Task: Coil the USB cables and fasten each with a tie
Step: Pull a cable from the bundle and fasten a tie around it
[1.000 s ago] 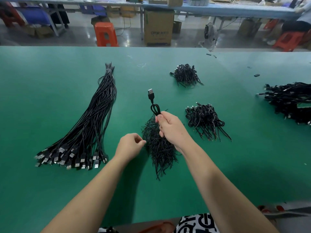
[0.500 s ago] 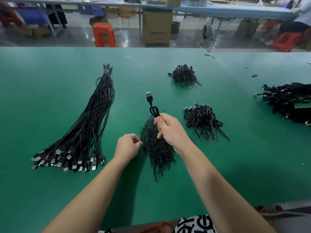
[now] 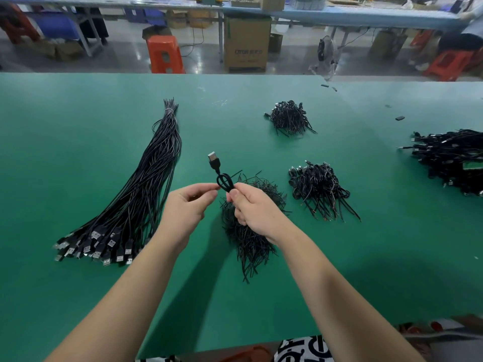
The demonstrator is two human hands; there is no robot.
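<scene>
My right hand (image 3: 254, 209) grips a coiled black USB cable (image 3: 224, 181) whose loop and silver plug stick up above my fingers. My left hand (image 3: 187, 205) is raised beside it, thumb and forefinger pinching something thin, probably a tie, at the coil's left side. Under both hands lies a heap of black wire ties (image 3: 248, 231) on the green table. A long bundle of uncoiled USB cables (image 3: 136, 194) lies to the left, plugs toward me.
Two piles of coiled, tied cables sit on the table, one at the middle right (image 3: 317, 189) and one farther back (image 3: 290, 117). A larger cable heap (image 3: 452, 158) lies at the right edge. Beyond the table stand an orange stool (image 3: 164, 54) and a cardboard box (image 3: 247, 43).
My left hand has risen from beside the tie heap up to the coil held in my right hand. The right hand has kept its grip and shifted slightly.
</scene>
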